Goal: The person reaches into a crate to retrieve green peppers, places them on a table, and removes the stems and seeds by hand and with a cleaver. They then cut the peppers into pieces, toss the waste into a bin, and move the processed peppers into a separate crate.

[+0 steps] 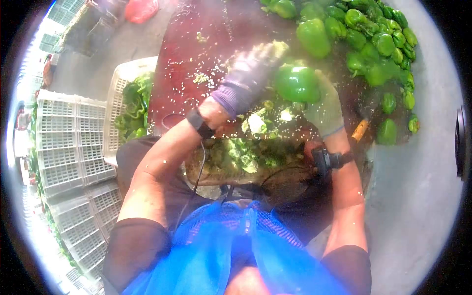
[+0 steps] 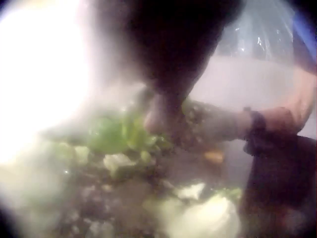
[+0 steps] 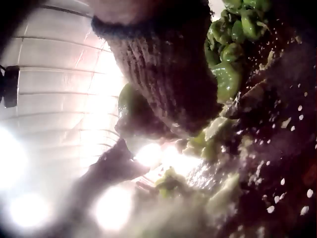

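Note:
My right hand [image 1: 324,105], in a pale knit glove, grips a large glossy green bell pepper [image 1: 297,83] from its right side above the dark red board [image 1: 182,54]. In the right wrist view, the ribbed glove [image 3: 163,74] hides much of this pepper. Just left of the pepper is my left hand [image 1: 248,78], in a purple-grey glove, its fingers pointing away from me. A pale green scrap [image 1: 279,47] shows at its fingertips, where blur hides whether they pinch it. Pale pepper cores [image 1: 256,123] and white seeds lie on the board below the hands.
Many green peppers [image 1: 383,44] are heaped at the far right. An orange handle [image 1: 360,130] lies near the right wrist. Scraps fill a trough [image 1: 221,177] at the near edge. At left stand a white basket [image 1: 112,115] of peppers and stacked white crates [image 1: 73,142].

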